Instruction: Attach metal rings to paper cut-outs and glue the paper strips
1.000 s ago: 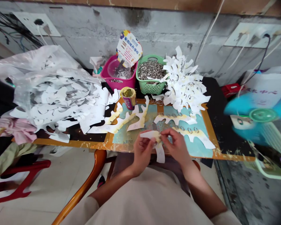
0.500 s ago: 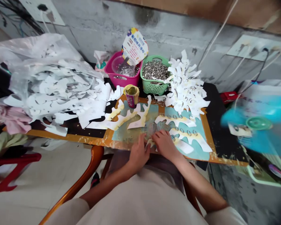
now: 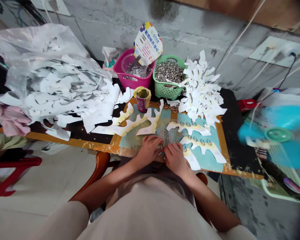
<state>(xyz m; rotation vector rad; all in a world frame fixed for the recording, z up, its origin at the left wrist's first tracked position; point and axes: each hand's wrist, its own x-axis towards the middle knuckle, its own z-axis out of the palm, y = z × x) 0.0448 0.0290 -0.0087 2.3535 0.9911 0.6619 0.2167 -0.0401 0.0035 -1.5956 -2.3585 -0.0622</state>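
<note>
While we leaned over the painted board (image 3: 137, 141) on the tabletop (image 3: 236, 133), our left hand (image 3: 148, 150) and right hand (image 3: 175, 159) lay close together, fingertips down on the board; we could not tell whether they pinched anything. A white paper cutout (image 3: 191, 159) ran out just beyond the right hand, and others, carrying metal rings (image 3: 202, 142) along yellow-smeared edges, lay ahead of both hands. We judged the paper light, thin and soft, liable to crease or tear at its narrow points and probably tacky where the yellow paste lay, so the safest hold looked to be on a broad, dry part, away from the rings. Further ahead of the hands stood a small can (image 3: 142, 101), a pink tub (image 3: 121, 75) and a green plastic basket (image 3: 165, 94) heaped with more rings, while a blurred teal fan (image 3: 277, 133) spun well off to the right.
</note>
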